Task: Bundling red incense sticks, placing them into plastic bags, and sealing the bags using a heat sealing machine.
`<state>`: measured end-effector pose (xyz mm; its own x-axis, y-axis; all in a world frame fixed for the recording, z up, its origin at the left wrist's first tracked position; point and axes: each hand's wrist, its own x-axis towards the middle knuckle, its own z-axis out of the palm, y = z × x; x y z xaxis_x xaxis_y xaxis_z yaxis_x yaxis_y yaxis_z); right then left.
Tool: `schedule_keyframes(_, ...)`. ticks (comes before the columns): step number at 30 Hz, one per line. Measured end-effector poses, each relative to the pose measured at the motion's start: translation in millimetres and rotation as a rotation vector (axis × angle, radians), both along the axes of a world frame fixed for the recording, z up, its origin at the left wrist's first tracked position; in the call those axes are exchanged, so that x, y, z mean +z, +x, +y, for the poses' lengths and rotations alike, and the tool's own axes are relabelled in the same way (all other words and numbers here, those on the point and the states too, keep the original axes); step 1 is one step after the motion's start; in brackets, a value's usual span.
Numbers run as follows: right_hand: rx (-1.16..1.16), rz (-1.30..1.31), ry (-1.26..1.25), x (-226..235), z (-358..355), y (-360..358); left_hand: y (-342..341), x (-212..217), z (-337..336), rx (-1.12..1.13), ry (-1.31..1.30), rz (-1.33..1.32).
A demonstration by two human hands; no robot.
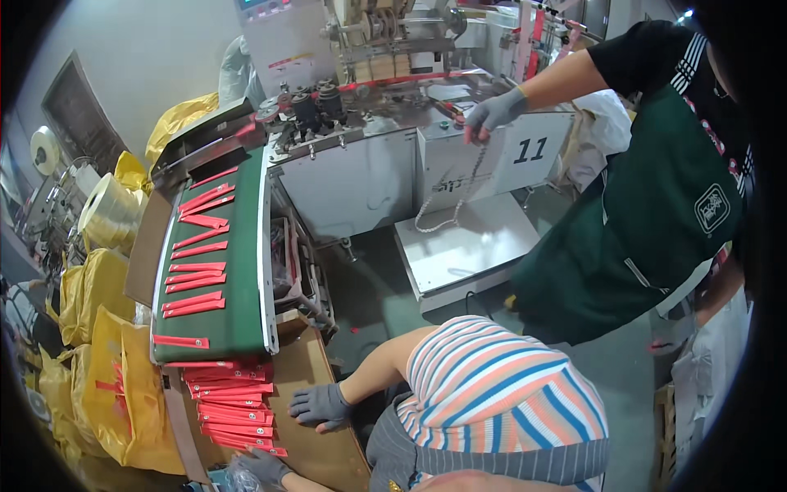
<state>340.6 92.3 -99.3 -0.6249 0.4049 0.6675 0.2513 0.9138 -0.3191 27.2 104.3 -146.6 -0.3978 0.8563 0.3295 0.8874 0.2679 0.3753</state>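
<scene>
Both my hands wear grey gloves. My right hand (pixel 320 407) lies flat, fingers spread, on the brown cardboard (pixel 316 459) beside a pile of slim red packets (pixel 234 410). At the near end of that pile is my left hand (pixel 261 469), its fingers stretched out and partly hidden at the lower edge. Some clear plastic (pixel 239 478) lies at its fingertips. Just beyond the pile ends a green conveyor belt (pixel 242 246), with several more red packets lying crosswise on it. My right arm comes out of a striped sleeve (pixel 492 377).
At the right, a co-worker in a green apron (pixel 656 213) reaches a gloved hand (pixel 496 115) over a white machine cabinet (pixel 500 156). A pale chain-like strand hangs below that hand. A low white platform (pixel 467 246) stands on the floor. Yellow bags (pixel 123 385) line the left side.
</scene>
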Motion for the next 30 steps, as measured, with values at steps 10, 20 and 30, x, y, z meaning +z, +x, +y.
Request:
schedule_keyframes(10,0.048,-0.112,-0.132,27,-4,15,26,45,-13,0.047,-0.020,0.055)
schedule_keyframes(20,0.030,-0.173,-0.110,45,-4,33,56,73,-21,0.069,-0.034,-0.067)
schedule_keyframes(30,0.142,-0.082,-0.258,50,-2,33,60,79,-29,0.084,-0.025,-0.172)
